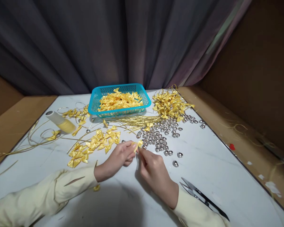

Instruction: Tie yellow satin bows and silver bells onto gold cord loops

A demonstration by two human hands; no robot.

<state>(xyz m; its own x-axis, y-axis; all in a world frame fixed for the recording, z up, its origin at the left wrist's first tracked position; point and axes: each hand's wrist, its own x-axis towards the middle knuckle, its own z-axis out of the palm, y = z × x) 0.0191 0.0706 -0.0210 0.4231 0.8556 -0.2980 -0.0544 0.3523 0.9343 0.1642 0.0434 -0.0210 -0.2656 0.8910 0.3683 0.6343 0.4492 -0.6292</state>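
My left hand and my right hand meet over the middle of the white table. Both pinch a small yellow ribbon bow between their fingertips. Just beyond the fingers lies a heap of silver heart beads. To the left of my left hand is a loose pile of yellow bows. A turquoise basket at the back holds more yellow bows.
Snips lie by my right sleeve. A spool of yellow thread lies at the left, with gold cords in front of the basket. A bunch of finished bows sits at the back right. Dark curtains hang behind.
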